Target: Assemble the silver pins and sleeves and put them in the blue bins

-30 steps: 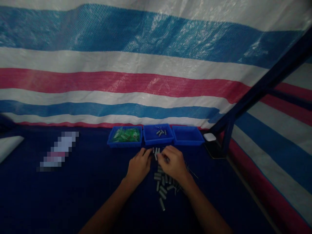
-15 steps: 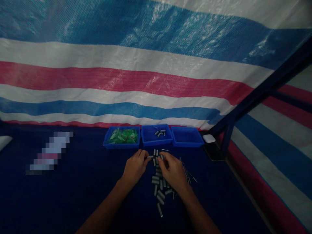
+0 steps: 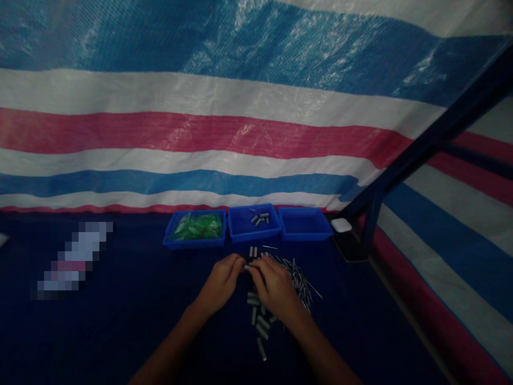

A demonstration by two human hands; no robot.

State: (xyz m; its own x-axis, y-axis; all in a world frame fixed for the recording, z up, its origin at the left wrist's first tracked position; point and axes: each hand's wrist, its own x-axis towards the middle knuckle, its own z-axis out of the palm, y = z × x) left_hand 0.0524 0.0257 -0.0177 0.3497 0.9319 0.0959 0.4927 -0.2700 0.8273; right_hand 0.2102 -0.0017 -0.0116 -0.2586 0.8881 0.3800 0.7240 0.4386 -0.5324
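My left hand (image 3: pixel 221 280) and my right hand (image 3: pixel 271 283) meet fingertip to fingertip over a dark blue table, both pinched on a small grey metal cylinder (image 3: pixel 248 266) held between them. Under and behind my right hand lies a loose pile of similar grey cylinders (image 3: pixel 258 326). Just right of that hand is a heap of thin metal pins (image 3: pixel 301 276). Three blue trays stand in a row beyond the hands: the left tray (image 3: pixel 195 241) holds green parts, the middle tray (image 3: pixel 253 234) a few grey cylinders, and the right tray (image 3: pixel 305 233) shows nothing inside.
A striped blue, white and red tarp (image 3: pixel 224 128) hangs as a wall behind the table. A dark metal frame post (image 3: pixel 371 224) rises at the right, with a small white object (image 3: pixel 341 225) at its foot. A blurred-out item (image 3: pixel 72 259) lies at the left.
Both hands have drawn a little nearer to me and closer together. The view has shifted slightly, so the trays sit further left. The pin heap beside my right hand shows more.
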